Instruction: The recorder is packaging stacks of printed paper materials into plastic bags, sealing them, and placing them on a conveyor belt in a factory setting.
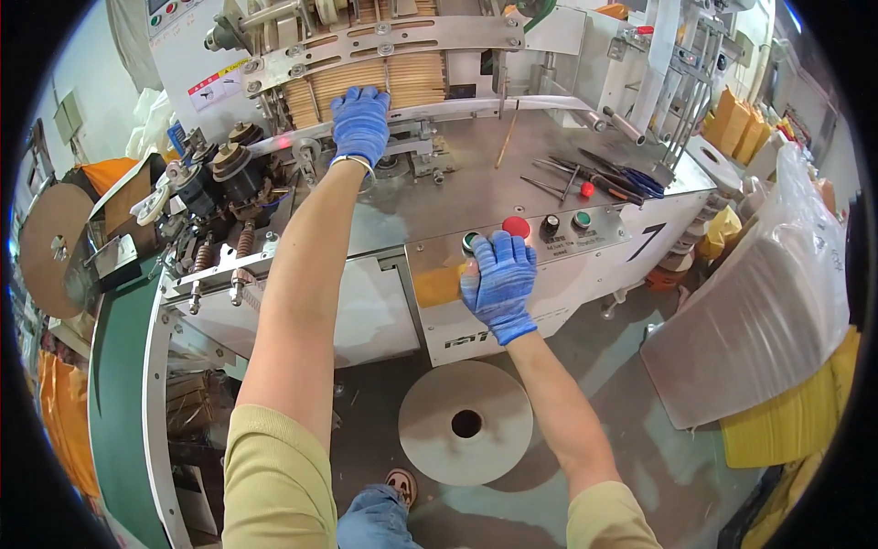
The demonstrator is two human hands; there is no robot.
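Note:
My left hand [359, 126], in a blue knitted glove, reaches far forward. Its fingers lie flat over the near part of a layer of thin wooden sticks [416, 80], held in a slotted metal frame [366, 44]. My right hand [500, 282], gloved alike, rests on the front control panel of the machine with its fingers extended and nothing visible in its grasp. Beside its fingertips are a red push button [516, 226] and a green button [470, 242]. The palm sides of both hands are hidden.
Pliers and scissors [631, 178] lie on the steel top [448, 206], near one loose stick [506, 139]. A large paper roll [465, 393] is on the floor by my foot. Motors [236, 165] and a brown reel [57, 252] stand left; a plastic-wrapped bundle [741, 311] stands right.

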